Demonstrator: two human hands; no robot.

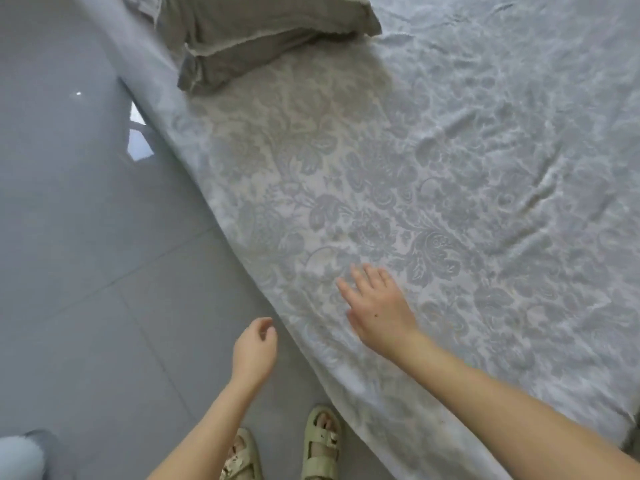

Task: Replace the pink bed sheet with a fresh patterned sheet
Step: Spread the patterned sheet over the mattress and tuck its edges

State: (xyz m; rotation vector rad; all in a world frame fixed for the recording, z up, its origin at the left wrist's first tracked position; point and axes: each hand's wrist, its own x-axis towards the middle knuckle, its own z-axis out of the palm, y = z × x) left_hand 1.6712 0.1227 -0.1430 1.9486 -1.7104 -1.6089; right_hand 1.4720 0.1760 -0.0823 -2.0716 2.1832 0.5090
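Two bare hands show at the near side of a bed whose own surface is hidden under the patterned sheet (450,168). This pale blue-grey floral sheet lies spread across the top, lightly wrinkled, and drapes over the edge toward the grey tiled floor (86,237). The right hand (377,306) rests palm down on the sheet near that edge, its grip apart with straight, spread fingers. The left hand (254,351) hangs over the floor just beside the draped edge, its grip loosely curled and holding nothing. A folded grey-brown cloth bundle (263,36) lies on the sheet at the far end. Pale sandals (322,441) stand on the floor below.
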